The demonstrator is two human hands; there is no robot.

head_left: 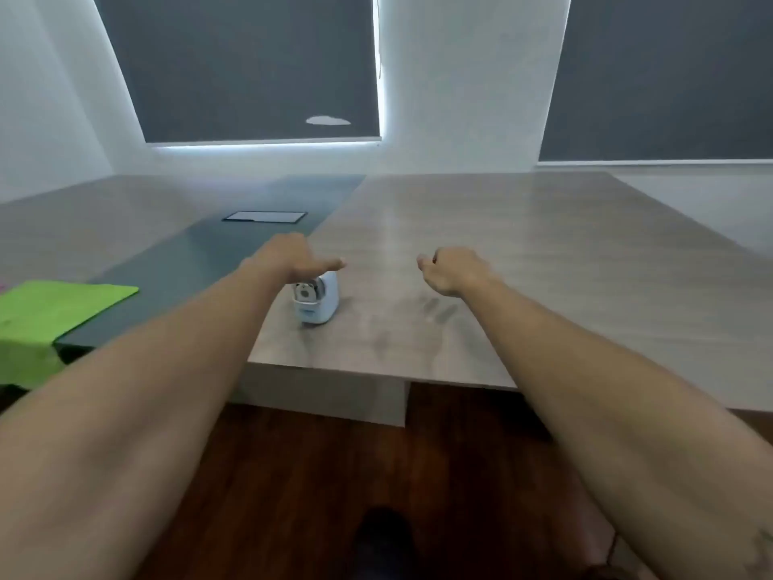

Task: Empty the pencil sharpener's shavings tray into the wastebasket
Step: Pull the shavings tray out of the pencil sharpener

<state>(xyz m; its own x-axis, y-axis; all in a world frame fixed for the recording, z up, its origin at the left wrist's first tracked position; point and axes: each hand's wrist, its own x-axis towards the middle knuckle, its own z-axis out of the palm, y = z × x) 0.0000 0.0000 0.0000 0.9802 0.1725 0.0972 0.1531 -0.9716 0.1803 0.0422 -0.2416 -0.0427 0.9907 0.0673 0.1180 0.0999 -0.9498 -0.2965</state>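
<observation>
A small white pencil sharpener [316, 301] with a pale blue front stands upright on the wooden table [523, 253], near its front edge. My left hand [293, 255] hovers just above the sharpener's top, palm down, fingers stretched out flat and pointing right; whether it touches the sharpener I cannot tell. My right hand [449, 270] hangs above the table to the right of the sharpener, fingers loosely curled, holding nothing. No wastebasket is in view.
A bright green cloth [54, 311] lies at the left on the dark table strip [200, 253], which has a cable hatch [265, 216] further back. The table's front edge drops to a dark wooden floor [334, 475]. Windows with dark blinds fill the wall behind.
</observation>
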